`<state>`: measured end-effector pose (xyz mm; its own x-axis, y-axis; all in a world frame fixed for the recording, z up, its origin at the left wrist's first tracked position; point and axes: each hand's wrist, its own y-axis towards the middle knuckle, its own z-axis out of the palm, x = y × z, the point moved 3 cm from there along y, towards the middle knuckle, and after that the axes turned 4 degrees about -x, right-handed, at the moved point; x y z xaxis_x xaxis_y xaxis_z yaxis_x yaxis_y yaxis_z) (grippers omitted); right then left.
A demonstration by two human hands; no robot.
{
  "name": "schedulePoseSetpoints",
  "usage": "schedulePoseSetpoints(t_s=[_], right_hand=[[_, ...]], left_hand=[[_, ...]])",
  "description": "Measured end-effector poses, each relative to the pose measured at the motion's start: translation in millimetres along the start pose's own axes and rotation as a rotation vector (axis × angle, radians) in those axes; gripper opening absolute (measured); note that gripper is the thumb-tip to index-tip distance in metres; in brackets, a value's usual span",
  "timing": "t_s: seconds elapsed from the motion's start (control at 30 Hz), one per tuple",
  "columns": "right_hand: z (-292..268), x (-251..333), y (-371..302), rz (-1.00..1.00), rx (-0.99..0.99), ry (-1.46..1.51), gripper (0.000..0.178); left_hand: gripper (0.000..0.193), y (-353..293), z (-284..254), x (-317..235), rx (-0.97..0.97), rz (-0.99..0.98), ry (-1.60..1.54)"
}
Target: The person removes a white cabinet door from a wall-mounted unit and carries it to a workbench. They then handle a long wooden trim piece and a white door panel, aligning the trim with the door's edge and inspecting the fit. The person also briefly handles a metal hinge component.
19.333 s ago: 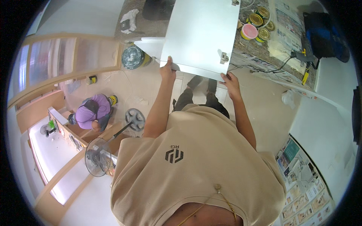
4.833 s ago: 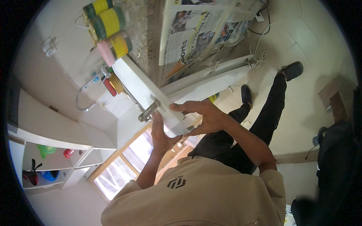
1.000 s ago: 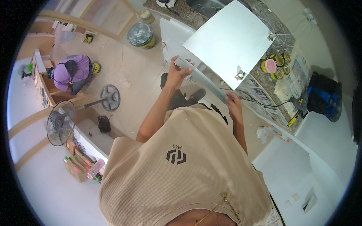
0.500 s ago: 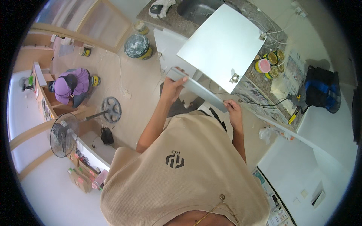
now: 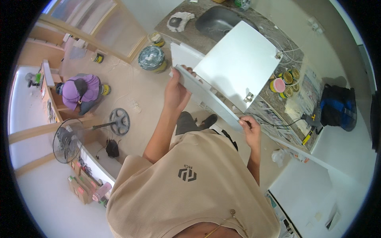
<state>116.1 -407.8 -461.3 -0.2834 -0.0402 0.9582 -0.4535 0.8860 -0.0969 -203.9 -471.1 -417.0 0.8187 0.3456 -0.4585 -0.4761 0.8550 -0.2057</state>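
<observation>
A narrow, pale grey-white panel [image 5: 210, 97] slants in front of my body, held up between both hands. My left hand [image 5: 177, 90] is closed round its far left end, thumb on the upper edge. Near the other end, my right hand [image 5: 250, 129] pinches the panel's corner between thumb and fingers. Just beyond the panel is a white cabinet door [image 5: 238, 61] with metal hinges [image 5: 249, 97] along its right edge, one at a corner. Another white door or panel [image 5: 185, 54] stands to its left, partly covered.
Beyond lies a speckled counter [image 5: 190, 35] with a dark sink [image 5: 218, 22], several small tins [image 5: 286, 76] and a blue-black bag [image 5: 337, 107]. A lidded bucket [image 5: 152, 58] is on the floor. At left, a person in purple [image 5: 81, 93] crouches near a fan [image 5: 68, 141].
The panel has tilted, showing more of its broad face, and its right end is slightly lower and farther right. My right hand shifted with it. The whole view has moved a little.
</observation>
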Motion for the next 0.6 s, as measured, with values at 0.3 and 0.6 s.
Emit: schedulePoseSetpoints(t_s=[0.3, 0.6], right_hand=[[-14.0, 47.1, -6.9, -0.068, 0.064, -0.012, 0.007], [-27.2, 77.5, -4.0, -0.131, 0.058, 0.112, 0.004]], left_hand=[[0.050, -33.9, 80.5, -43.6, 0.113, 0.025, 0.053], [0.056, -53.0, 105.6, -48.6, 0.331, 0.100, -0.013]])
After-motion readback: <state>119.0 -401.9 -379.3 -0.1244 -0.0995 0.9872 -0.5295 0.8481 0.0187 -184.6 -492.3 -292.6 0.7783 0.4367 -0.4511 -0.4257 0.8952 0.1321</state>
